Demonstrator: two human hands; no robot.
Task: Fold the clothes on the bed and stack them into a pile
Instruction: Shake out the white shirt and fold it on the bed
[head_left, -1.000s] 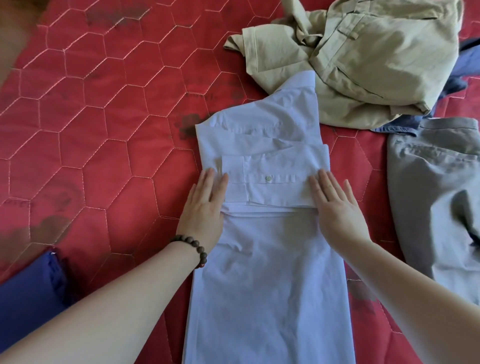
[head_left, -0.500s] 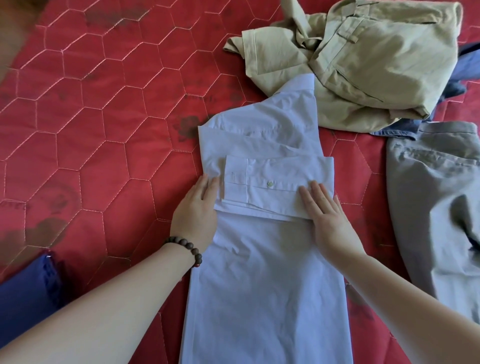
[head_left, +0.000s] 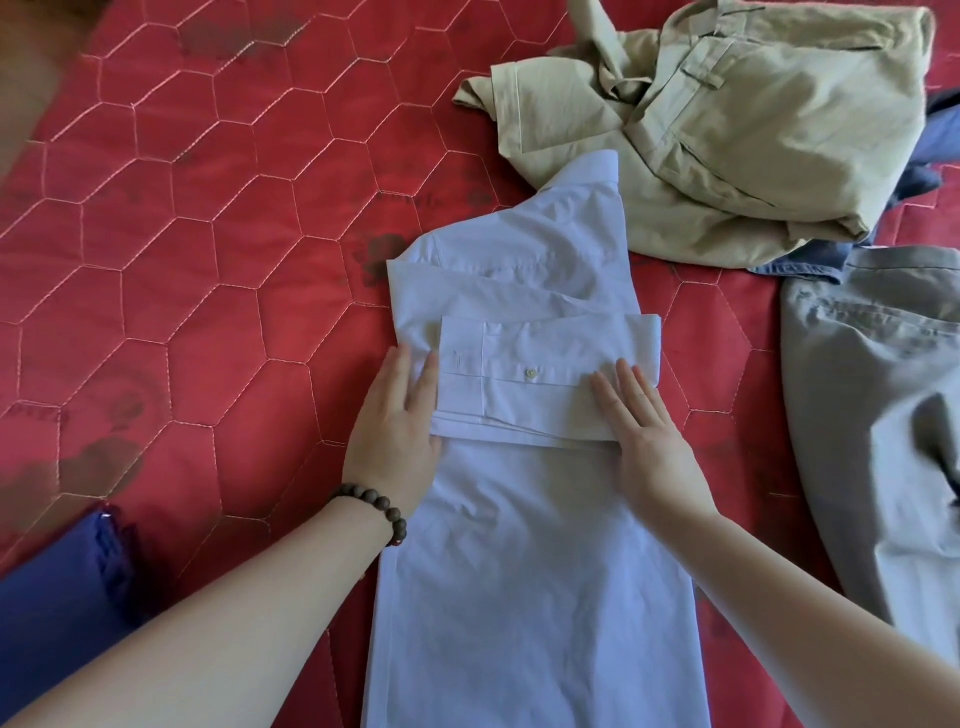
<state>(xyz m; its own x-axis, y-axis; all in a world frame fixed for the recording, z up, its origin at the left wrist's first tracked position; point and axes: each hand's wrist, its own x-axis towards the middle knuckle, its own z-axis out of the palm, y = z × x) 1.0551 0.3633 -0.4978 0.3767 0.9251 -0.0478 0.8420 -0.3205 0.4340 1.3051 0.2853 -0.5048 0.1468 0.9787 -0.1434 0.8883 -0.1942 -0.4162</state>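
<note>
Right now both hands lie flat on the pale blue shirt, which is spread lengthwise down the middle of the bed. The left hand rests at the shirt's left edge, its fingers straight and close together, their tips beside the end of the folded sleeve cuff; nothing is gripped. The right hand presses on the right part of that cuff, its fingers straight and slightly spread, palm down on the cloth. A bracelet of dark round beads circles the left wrist.

The cuff lies crosswise over the shirt's chest as a neat rectangular band with a small pale button near its middle and stitched seams along its length. The shirt cloth looks thin and smooth, lightly creased, its collar pointing away toward a crumpled khaki garment heaped at the far right. Grey trousers lie flat along the right edge, with a strip of dark blue fabric showing between them and the khaki heap. A deep blue cloth sits at the near left corner. The bed cover is red, quilted in a hexagon pattern of light stitching, with faded dark prints.
</note>
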